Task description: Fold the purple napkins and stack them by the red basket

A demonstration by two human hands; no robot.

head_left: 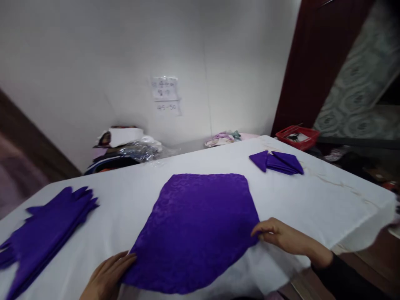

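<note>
A cut piece of purple patterned fabric (196, 229) is spread in front of me over the white-covered table (131, 208). My left hand (109, 271) grips its lower left edge, fingers over the top and thumb hidden. At the right edge of the cloth, my right hand (275, 234) pinches it between thumb and fingers. To the left lies a stack of purple fabric pieces (53, 229) with jagged ends. Farther back on the right rests a smaller bundle of folded purple fabric (283, 161).
Behind the table's far left edge sits a heap of cloth and clear plastic (125, 148). Pale scraps (223, 138) lie along the wall. A red plastic basket (297, 137) stands beyond the far right corner. Handwritten paper (166, 93) is fixed to the wall.
</note>
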